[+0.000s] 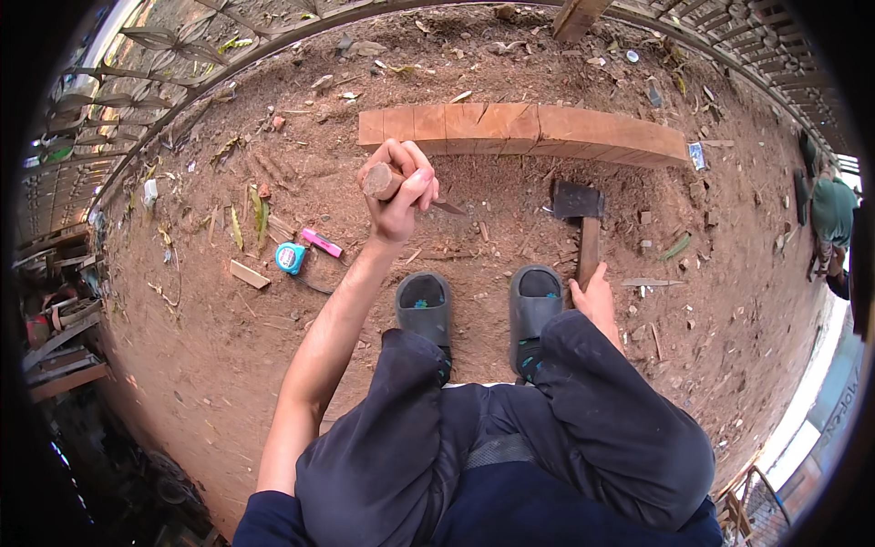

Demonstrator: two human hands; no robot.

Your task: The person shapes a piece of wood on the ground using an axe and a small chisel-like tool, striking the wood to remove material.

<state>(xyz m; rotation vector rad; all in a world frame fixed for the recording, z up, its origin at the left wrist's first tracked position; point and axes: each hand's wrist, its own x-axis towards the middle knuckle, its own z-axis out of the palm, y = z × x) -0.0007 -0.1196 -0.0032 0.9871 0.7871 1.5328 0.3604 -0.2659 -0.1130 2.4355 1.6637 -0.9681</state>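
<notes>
My left hand (399, 196) is raised and closed round the wooden handle of a chisel (381, 181), whose round butt faces up. A short stretch of its metal blade shows past my fingers, pointing right. My right hand (595, 299) is wrapped round the lower end of the wooden handle of a hatchet (590, 242). The hatchet's dark head (577, 200) is at or near the ground, just below a long reddish wooden beam (510, 128). Several dark lines cross the beam, which lies beyond both hands. Whether the chisel touches the beam I cannot tell.
A blue tape measure (290, 258), a pink marker (321, 242) and a wood offcut (250, 275) lie left of my feet in grey clogs (425, 305). Metal fencing (173, 73) curves along the far side. Scrap wood (68, 365) is piled left. Another person (831, 214) is at far right.
</notes>
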